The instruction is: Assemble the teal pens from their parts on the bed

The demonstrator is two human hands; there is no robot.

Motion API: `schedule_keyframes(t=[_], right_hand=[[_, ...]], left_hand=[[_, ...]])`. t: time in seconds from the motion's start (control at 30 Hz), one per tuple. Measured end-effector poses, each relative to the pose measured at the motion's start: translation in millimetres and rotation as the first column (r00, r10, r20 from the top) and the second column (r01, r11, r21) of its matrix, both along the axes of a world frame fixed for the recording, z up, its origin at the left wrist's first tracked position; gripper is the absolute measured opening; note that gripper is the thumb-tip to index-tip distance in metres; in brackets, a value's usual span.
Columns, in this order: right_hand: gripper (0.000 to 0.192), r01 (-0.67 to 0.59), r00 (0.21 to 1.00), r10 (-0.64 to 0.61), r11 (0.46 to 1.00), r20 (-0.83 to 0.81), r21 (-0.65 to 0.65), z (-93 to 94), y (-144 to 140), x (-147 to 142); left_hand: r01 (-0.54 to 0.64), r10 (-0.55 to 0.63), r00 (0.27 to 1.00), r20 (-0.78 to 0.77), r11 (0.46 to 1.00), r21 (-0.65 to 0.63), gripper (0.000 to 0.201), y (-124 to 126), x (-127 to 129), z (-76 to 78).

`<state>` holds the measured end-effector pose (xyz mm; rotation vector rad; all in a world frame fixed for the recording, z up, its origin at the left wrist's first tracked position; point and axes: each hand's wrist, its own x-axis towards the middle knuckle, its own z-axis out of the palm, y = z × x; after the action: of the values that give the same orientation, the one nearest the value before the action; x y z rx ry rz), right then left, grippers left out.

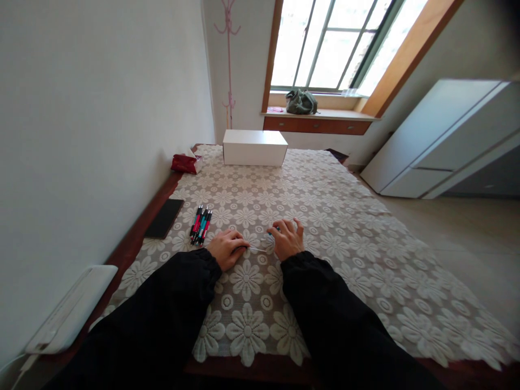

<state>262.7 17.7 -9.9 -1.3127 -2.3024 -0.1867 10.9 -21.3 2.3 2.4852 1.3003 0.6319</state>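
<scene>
My left hand and my right hand rest close together on a table under a floral lace cloth. Between them runs a thin pale rod, a pen refill; my left fingertips pinch one end. My right hand curls over a small blue pen part. A bundle of several red, teal and black pens lies just left of my left hand. Both arms are in black sleeves.
A black phone lies by the table's left edge, near the wall. A white box and a red tissue pack stand at the far end. A white device sits at the near left corner. White cabinets stand at right.
</scene>
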Motion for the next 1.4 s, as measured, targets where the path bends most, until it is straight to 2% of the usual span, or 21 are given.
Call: schedule_keyframes(t=[0.13,0.23,0.33,0.4,0.5,0.63,0.7,0.93,1.17,1.4], right_hand=[[0.034,0.024,0.999,-0.025,0.999,-0.048,-0.03,1.1,2,4],[0.024,-0.128,0.985,0.125,0.992,-0.118,-0.015,2.8,0,-1],[0.013,-0.319,0.942,0.312,0.947,-0.124,-0.04,2.5,-4,-8],[0.013,-0.368,0.926,0.36,0.928,-0.112,-0.062,1.4,-5,-11],[0.013,-0.333,0.939,0.326,0.942,-0.107,-0.053,0.4,-3,-8],[0.01,-0.229,0.973,0.227,0.972,-0.045,-0.047,1.8,2,1],[0.013,-0.206,0.979,0.205,0.977,-0.022,-0.05,2.7,2,3],[0.011,-0.265,0.961,0.259,0.962,-0.095,-0.059,1.6,-2,-1],[0.009,-0.322,0.943,0.313,0.944,-0.11,-0.074,1.9,-3,-3],[0.011,-0.235,0.971,0.227,0.964,-0.075,-0.122,5.0,1,6]], left_hand=[[0.002,-0.002,1.0,0.004,1.0,0.006,0.019,0,0,0.6],[-0.01,0.01,1.0,0.004,1.0,0.003,0.019,0,1,1.8],[-0.013,0.013,1.0,0.007,1.0,-0.002,0.02,0,1,2.4],[-0.008,0.009,1.0,0.011,1.0,-0.009,0.021,-1,1,2.5],[-0.035,0.035,0.999,-0.005,0.999,0.001,0.02,-1,1,2.9],[-0.177,0.179,0.983,-0.041,0.983,0.039,0.019,-2,0,4.5],[-0.205,0.207,0.977,-0.048,0.978,0.047,0.019,-3,-1,5.6],[-0.172,0.175,0.983,-0.051,0.984,0.054,0.025,-3,0,6.4],[-0.073,0.073,0.997,-0.007,0.997,0.029,0.01,0,0,3.3],[-0.074,0.073,0.997,0.025,0.996,0.04,0.004,-1,1,4.5]])
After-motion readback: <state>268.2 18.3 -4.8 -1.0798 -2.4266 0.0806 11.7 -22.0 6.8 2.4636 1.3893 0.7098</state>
